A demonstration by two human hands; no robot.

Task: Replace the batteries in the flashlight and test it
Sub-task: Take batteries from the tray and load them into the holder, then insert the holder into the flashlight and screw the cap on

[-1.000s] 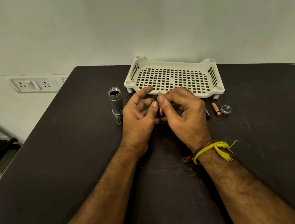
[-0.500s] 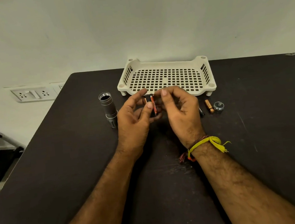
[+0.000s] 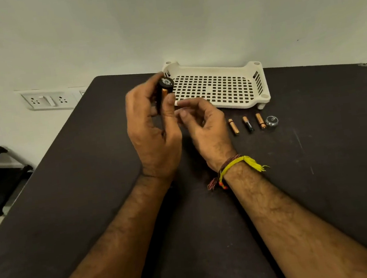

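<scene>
Standing behind both hands is the white tray (image 3: 260,83). The left hand (image 3: 151,129) grips the black battery holder (image 3: 164,90) upright; the right hand (image 3: 204,124), just beside, holds nothing, fingers loosely curled. Three batteries (image 3: 248,124) lie right of it.

Black battery holder (image 3: 164,90) with an orange-and-copper battery seated in its side, held upright above the table, round top end with metal contacts facing up. Three small batteries lying side by side near the tray's front edge: a copper one (image 3: 233,126), a black-and-copper one (image 3: 248,124) and another copper one (image 3: 260,121). Round silver flashlight cap (image 3: 271,120) resting just right of the last battery.
</scene>
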